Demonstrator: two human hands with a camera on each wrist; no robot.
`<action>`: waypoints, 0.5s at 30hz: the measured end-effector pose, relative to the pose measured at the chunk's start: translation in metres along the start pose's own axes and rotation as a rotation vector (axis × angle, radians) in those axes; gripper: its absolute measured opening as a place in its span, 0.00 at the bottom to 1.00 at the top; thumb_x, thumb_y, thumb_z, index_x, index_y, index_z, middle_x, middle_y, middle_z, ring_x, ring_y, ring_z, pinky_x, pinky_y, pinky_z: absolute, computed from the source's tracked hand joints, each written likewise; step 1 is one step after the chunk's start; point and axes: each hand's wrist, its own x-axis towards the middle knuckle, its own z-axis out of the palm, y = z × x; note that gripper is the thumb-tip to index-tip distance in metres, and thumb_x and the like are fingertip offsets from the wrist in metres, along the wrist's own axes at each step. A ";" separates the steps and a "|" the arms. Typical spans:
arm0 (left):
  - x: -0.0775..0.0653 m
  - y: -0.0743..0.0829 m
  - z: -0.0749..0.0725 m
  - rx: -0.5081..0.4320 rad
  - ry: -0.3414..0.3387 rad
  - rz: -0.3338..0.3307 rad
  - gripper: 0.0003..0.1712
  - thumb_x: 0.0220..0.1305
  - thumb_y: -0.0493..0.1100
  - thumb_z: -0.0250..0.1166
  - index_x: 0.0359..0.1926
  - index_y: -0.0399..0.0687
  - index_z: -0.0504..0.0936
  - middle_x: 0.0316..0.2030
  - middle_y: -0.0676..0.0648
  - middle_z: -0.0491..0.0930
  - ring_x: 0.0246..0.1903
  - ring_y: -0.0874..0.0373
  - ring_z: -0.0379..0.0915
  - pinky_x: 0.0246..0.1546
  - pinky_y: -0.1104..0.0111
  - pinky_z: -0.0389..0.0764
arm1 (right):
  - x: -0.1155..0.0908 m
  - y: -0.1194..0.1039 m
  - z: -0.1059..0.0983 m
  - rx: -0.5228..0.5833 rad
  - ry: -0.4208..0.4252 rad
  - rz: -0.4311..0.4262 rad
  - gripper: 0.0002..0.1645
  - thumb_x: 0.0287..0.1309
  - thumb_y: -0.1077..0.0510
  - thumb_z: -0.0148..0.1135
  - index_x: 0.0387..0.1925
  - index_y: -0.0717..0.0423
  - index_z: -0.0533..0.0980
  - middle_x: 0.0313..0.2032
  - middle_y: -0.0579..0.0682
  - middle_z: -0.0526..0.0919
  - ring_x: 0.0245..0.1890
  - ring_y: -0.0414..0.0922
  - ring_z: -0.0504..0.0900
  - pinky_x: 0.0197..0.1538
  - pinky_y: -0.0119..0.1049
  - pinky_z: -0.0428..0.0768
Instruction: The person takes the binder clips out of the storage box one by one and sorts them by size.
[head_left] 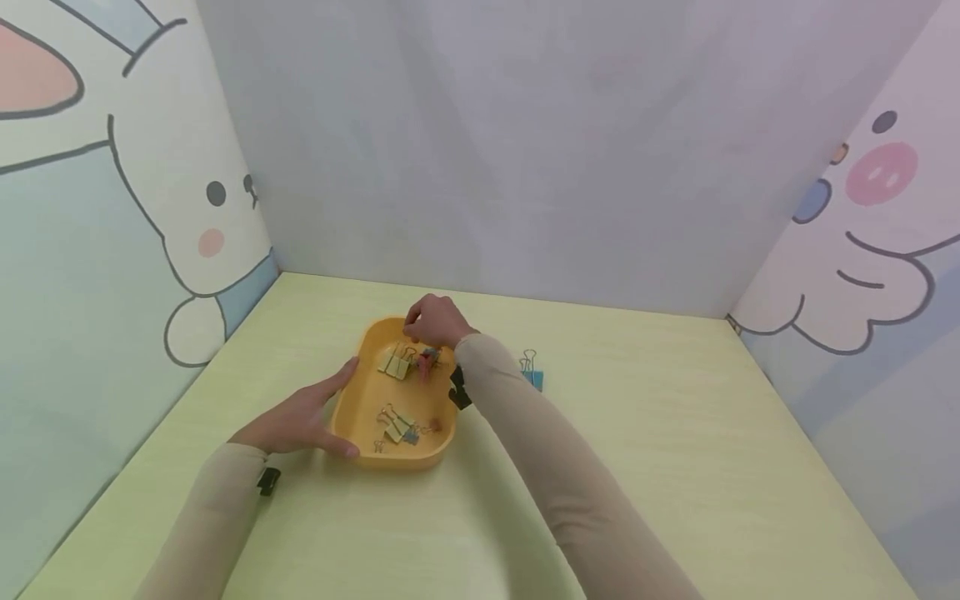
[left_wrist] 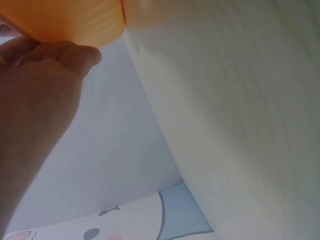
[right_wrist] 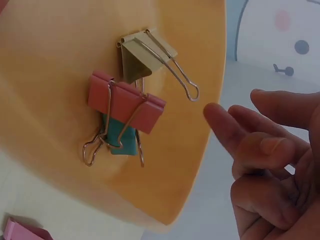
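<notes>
My left hand (head_left: 300, 417) is spread along the left side of an orange tray (head_left: 347, 417), thumb near its front corner. In the left wrist view, its fingers (left_wrist: 75, 57) touch the tray's outer wall. Over the tray's far end is my right hand (head_left: 435, 321), fingers loosely bent with nothing between them. Below it in the tray are a yellow binder clip (right_wrist: 145, 52), a red binder clip (right_wrist: 125, 102) and a teal binder clip (right_wrist: 120, 137) partly hidden by the red one. Another yellow binder clip (head_left: 395, 429) lies in the near end among smaller clips.
On the table (head_left: 660, 450), right of the tray, a blue binder clip (head_left: 533, 378) lies partly behind the right forearm. A pink clip (right_wrist: 25, 230) shows at the right wrist view's corner. Walls with cartoon drawings enclose the table's back and sides.
</notes>
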 end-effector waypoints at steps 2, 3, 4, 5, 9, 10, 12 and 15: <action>0.000 -0.001 0.000 -0.003 0.002 0.006 0.79 0.39 0.61 0.82 0.81 0.46 0.39 0.79 0.34 0.47 0.76 0.31 0.49 0.70 0.35 0.61 | 0.000 -0.005 0.001 -0.001 -0.025 0.039 0.15 0.70 0.56 0.58 0.45 0.58 0.87 0.38 0.57 0.91 0.18 0.41 0.72 0.23 0.31 0.71; 0.001 -0.001 0.001 -0.006 0.004 0.010 0.79 0.39 0.61 0.82 0.81 0.46 0.39 0.79 0.34 0.47 0.76 0.31 0.49 0.70 0.35 0.61 | 0.001 -0.007 0.002 -0.014 -0.032 0.055 0.15 0.70 0.55 0.57 0.43 0.58 0.87 0.34 0.56 0.90 0.17 0.41 0.72 0.23 0.31 0.70; 0.001 -0.001 0.001 -0.009 0.006 0.013 0.79 0.40 0.60 0.82 0.81 0.46 0.39 0.79 0.34 0.47 0.76 0.31 0.49 0.70 0.35 0.61 | 0.002 -0.009 0.003 -0.025 -0.034 0.068 0.15 0.69 0.56 0.58 0.41 0.59 0.87 0.29 0.54 0.89 0.17 0.40 0.70 0.23 0.31 0.69; 0.001 -0.002 0.001 -0.014 0.007 0.015 0.79 0.40 0.60 0.82 0.81 0.46 0.39 0.79 0.34 0.47 0.76 0.31 0.49 0.70 0.35 0.61 | 0.002 -0.011 0.003 -0.037 -0.037 0.077 0.15 0.69 0.56 0.58 0.38 0.60 0.87 0.24 0.53 0.86 0.16 0.40 0.68 0.22 0.31 0.66; 0.001 -0.001 0.002 -0.027 0.012 0.028 0.78 0.40 0.59 0.82 0.81 0.46 0.39 0.80 0.35 0.45 0.77 0.31 0.47 0.71 0.35 0.59 | 0.005 -0.013 0.006 -0.057 -0.028 0.088 0.15 0.67 0.57 0.58 0.33 0.62 0.87 0.14 0.44 0.71 0.14 0.39 0.62 0.20 0.31 0.62; 0.001 0.000 0.002 -0.028 0.013 0.030 0.78 0.40 0.59 0.82 0.81 0.46 0.39 0.80 0.35 0.45 0.77 0.31 0.47 0.71 0.35 0.59 | 0.006 -0.013 0.007 -0.052 -0.026 0.085 0.15 0.67 0.58 0.58 0.33 0.62 0.87 0.14 0.44 0.71 0.14 0.39 0.62 0.21 0.31 0.63; 0.001 0.001 0.002 -0.034 0.010 0.028 0.78 0.41 0.58 0.82 0.81 0.46 0.39 0.80 0.36 0.45 0.77 0.31 0.46 0.71 0.35 0.59 | 0.005 -0.013 0.009 -0.039 -0.018 0.075 0.14 0.67 0.59 0.58 0.34 0.60 0.87 0.17 0.45 0.76 0.16 0.39 0.65 0.23 0.30 0.65; 0.001 0.003 0.002 -0.037 -0.002 0.008 0.78 0.41 0.59 0.82 0.81 0.47 0.39 0.80 0.36 0.45 0.77 0.31 0.47 0.71 0.35 0.60 | 0.002 -0.011 0.011 -0.013 -0.020 0.055 0.14 0.67 0.61 0.56 0.38 0.59 0.88 0.27 0.49 0.87 0.22 0.39 0.74 0.29 0.30 0.73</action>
